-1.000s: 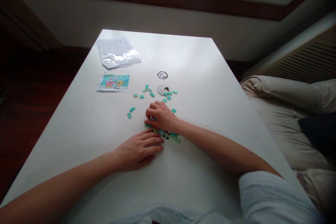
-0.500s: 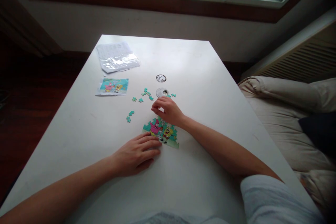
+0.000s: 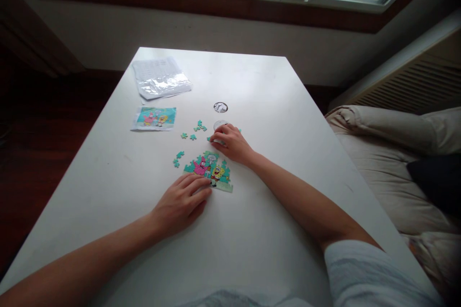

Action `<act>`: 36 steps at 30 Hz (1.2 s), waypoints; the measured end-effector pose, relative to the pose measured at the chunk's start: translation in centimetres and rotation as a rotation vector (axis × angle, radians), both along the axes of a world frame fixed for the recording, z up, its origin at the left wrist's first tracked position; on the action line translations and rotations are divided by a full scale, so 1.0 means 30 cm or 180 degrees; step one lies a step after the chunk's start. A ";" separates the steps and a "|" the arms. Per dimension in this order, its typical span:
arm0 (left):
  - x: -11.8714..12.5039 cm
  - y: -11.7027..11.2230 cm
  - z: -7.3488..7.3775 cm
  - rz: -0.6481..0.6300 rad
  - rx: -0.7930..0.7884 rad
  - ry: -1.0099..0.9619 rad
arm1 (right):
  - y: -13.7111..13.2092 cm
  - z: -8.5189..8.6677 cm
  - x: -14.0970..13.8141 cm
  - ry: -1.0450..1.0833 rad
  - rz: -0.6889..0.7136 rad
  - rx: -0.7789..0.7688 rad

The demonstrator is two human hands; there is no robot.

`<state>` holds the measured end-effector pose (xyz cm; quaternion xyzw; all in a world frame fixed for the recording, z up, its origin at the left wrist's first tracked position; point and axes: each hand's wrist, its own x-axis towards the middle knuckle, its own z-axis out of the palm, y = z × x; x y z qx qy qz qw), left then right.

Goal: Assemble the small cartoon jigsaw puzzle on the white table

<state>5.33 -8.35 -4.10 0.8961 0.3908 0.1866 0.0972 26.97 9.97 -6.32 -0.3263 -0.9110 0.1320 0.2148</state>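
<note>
A partly assembled cartoon jigsaw puzzle with pink, yellow and teal figures lies on the white table. My left hand rests flat, fingers stretched out over the puzzle's lower left edge and covering part of it. Just above the puzzle, my right hand is closed in a pinch, with a small teal puzzle piece at its fingertips. Loose puzzle pieces lie to the left of this hand, and a few more pieces sit left of the assembled part.
A printed picture of the same cartoon lies to the left. Behind it are papers in a clear plastic sleeve. Two round inserts are set in the table, the far one in view, the nearer partly hidden. A beige sofa stands at right.
The assembled puzzle has shifted left and away from me, my left hand moving slightly with it. My right hand has closed on a loose piece. More of the puzzle's top shows now.
</note>
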 end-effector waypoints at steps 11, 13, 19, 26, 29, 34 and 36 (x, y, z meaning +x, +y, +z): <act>-0.018 0.007 -0.002 0.0576 0.0071 0.0049 | -0.004 -0.008 -0.001 0.0081 -0.0343 -0.0073; -0.018 0.009 -0.002 0.0647 0.0083 0.0038 | -0.007 -0.007 -0.004 0.0082 -0.0333 -0.0088; -0.021 0.010 0.001 0.0688 0.0105 0.0079 | -0.012 0.005 -0.003 0.0003 -0.0402 -0.0199; -0.016 0.015 0.006 0.0708 0.0150 0.0144 | -0.031 0.054 -0.007 -0.0342 -0.0415 -0.0338; -0.017 0.014 0.005 0.0717 0.0128 0.0161 | -0.033 0.072 -0.002 -0.0442 -0.0358 -0.0414; -0.019 0.011 0.004 0.0727 0.0116 0.0181 | -0.034 0.084 0.003 -0.0492 -0.0298 -0.0524; -0.018 0.011 0.004 0.0726 0.0102 0.0181 | -0.037 0.077 0.001 -0.0435 -0.0265 -0.0512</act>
